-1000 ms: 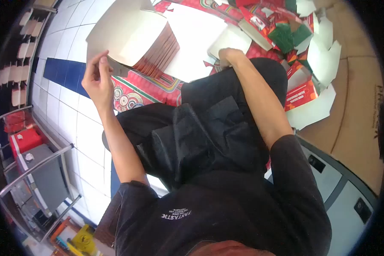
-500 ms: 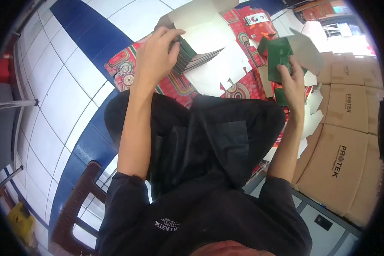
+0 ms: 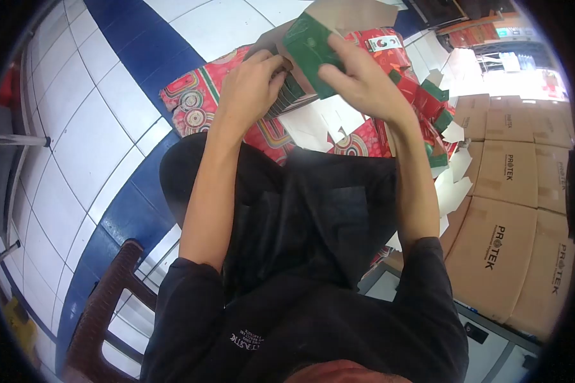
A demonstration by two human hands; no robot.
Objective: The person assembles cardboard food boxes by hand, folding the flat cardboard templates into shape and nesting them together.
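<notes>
My right hand [image 3: 361, 83] grips a green carton [image 3: 305, 46] with a pale open flap, thumb on its near face. It is held up against a row of upright cardboard pieces [image 3: 289, 96] with dark green faces. My left hand [image 3: 250, 86] has its fingers curled over the left end of that row, close to the green carton; its fingertips are partly hidden. Beneath the row, a white cut-out card sheet [image 3: 322, 121] lies on a red patterned covering [image 3: 201, 83].
Several red and green cartons with open flaps [image 3: 431, 102] lie to the right. Brown PROTEK boxes [image 3: 501, 236] are stacked beyond them. A brown plastic chair [image 3: 118, 300] stands at lower left on the tiled floor. A red packet with a white label [image 3: 383, 43] lies at the back.
My right hand has brought the green carton leftward from the right-hand pile to the row of cardboard pieces. My left hand has shifted slightly right and down, staying at the row.
</notes>
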